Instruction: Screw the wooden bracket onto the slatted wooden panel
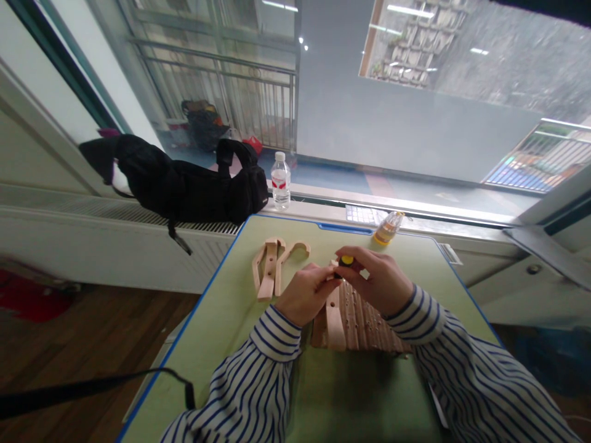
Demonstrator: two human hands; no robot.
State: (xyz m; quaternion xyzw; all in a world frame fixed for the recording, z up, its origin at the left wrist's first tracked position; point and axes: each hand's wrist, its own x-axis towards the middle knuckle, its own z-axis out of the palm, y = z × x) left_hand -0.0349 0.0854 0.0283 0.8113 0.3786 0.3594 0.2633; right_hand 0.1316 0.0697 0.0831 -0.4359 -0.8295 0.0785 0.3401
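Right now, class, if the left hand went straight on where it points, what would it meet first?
Probably the yellow-topped handle in the right hand; the left hand may be touching it; depth is unclear.

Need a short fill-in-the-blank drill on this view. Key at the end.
1. The right hand grips a black handle whose end is coloured ____.
2. Seen from the wearer's side, the loose wooden hooks lie to the ____ of the brown ridged board.
3. The green table is trimmed along its edge in the colour ____.
4. The cap of the water bottle is coloured ____.

Missing words: yellow; left; blue; white.
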